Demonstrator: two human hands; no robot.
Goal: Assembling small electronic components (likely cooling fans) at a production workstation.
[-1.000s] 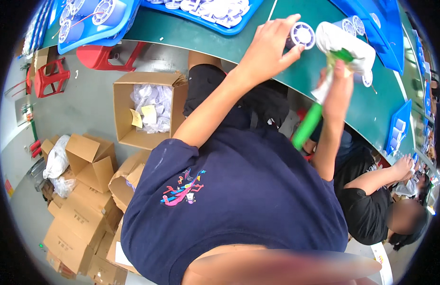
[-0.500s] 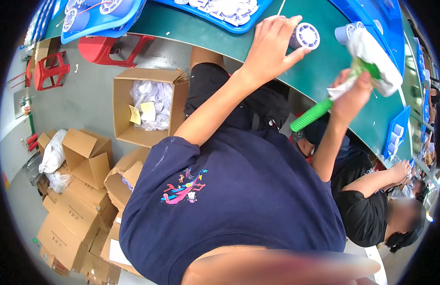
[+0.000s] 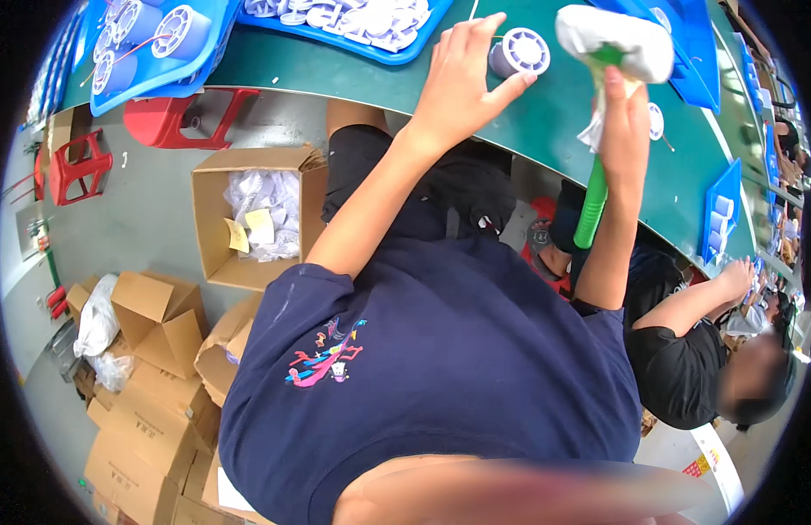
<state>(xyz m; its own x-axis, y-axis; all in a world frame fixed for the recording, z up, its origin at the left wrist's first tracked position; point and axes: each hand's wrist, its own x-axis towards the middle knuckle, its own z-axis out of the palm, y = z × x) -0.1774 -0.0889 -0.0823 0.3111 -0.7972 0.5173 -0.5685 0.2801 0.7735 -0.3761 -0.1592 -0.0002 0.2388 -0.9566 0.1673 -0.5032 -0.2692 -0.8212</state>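
Note:
My left hand (image 3: 462, 87) curls its thumb and fingers around a short grey-violet cylinder (image 3: 521, 52) that sits on the green table. The cylinder's pale end faces up and has a ring of openings. In my right hand (image 3: 624, 131) is a mallet (image 3: 628, 45), gripped near its head. The mallet's head is wrapped in white cloth, and its green handle hangs down towards me. It is held above the table, to the right of the cylinder and apart from it. Just past my right hand, another pale round part (image 3: 656, 122) shows partly.
At the far left, a blue tray (image 3: 208, 74) holds several cylinders with red wires. Beside it, another blue tray (image 3: 392, 59) carries white plastic pieces. Blue trays (image 3: 698, 92) stand at the right. Cardboard boxes (image 3: 217, 219) and red stools (image 3: 151, 122) are on the floor. A co-worker (image 3: 677, 367) sits at the right.
The mallet has swung left, closer to the cylinder, and its handle now points more straight down. My left hand stays around the cylinder. The whole view has shifted slightly.

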